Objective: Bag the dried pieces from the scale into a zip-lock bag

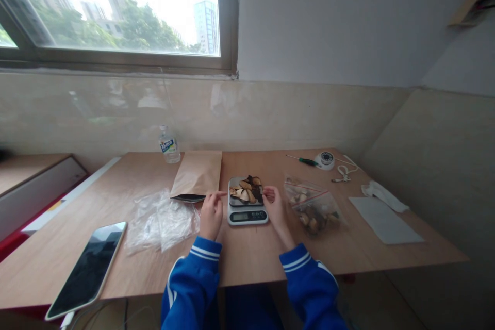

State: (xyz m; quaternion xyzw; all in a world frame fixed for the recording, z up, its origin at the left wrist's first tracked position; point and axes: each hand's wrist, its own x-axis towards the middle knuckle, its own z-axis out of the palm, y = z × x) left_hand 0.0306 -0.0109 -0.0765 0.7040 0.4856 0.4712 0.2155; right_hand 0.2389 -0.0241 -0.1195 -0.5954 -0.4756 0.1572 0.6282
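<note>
A small white digital kitchen scale (248,218) lies in front of me, its platform heaped with brown, cream and dark dried mushroom slices (244,192). My left hand (211,215) is at the scale's left side, index finger stretched toward the platform and the other fingers curled, with nothing seen in it. On the right edge of the heap, my right hand (275,205) has thumb and fingers pinched at a dark slice. Right of that hand is a clear zip bag (315,211) with more mushroom pieces inside. The scale's display reading is too small to make out.
A brown paper pouch (199,172) and crumpled clear plastic bags (164,221) lie to the left, with a tablet (91,268) nearer me. A bottle (169,145) stands behind. At right are a screwdriver (307,161), a white dome camera (325,160) and a white sheet (386,220).
</note>
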